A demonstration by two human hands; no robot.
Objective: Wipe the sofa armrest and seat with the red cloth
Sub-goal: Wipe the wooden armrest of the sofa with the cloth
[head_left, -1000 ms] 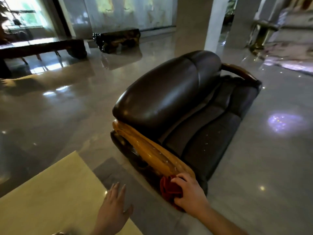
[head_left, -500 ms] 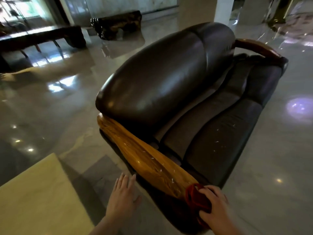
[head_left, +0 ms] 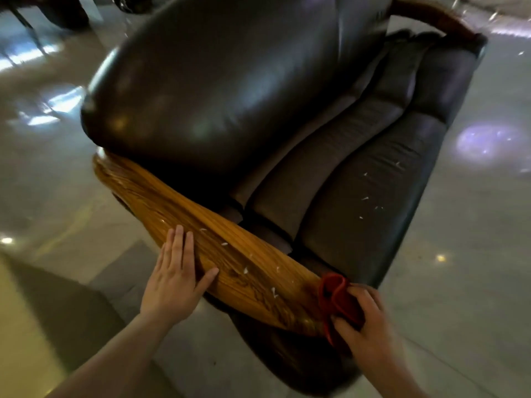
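A dark leather sofa fills the view, with a rounded backrest [head_left: 218, 90] and a seat cushion [head_left: 367, 202] flecked with small white bits. Its near armrest [head_left: 207, 242] is glossy orange wood, also dotted with white specks. My right hand [head_left: 370, 320] grips the bunched red cloth [head_left: 336, 294] against the front end of that armrest. Flat on the armrest's outer side lies my left hand [head_left: 175, 274], fingers together and holding nothing.
The far armrest [head_left: 436, 18], dark wood, curves at the top right. Shiny stone floor [head_left: 474, 254] surrounds the sofa. A pale yellow surface [head_left: 20, 340] sits at the lower left, with dark furniture legs at the top left.
The view has closed in on the sofa. My left hand has risen from beside the armrest to rest flat on it. My right hand keeps the cloth at the armrest's front end.
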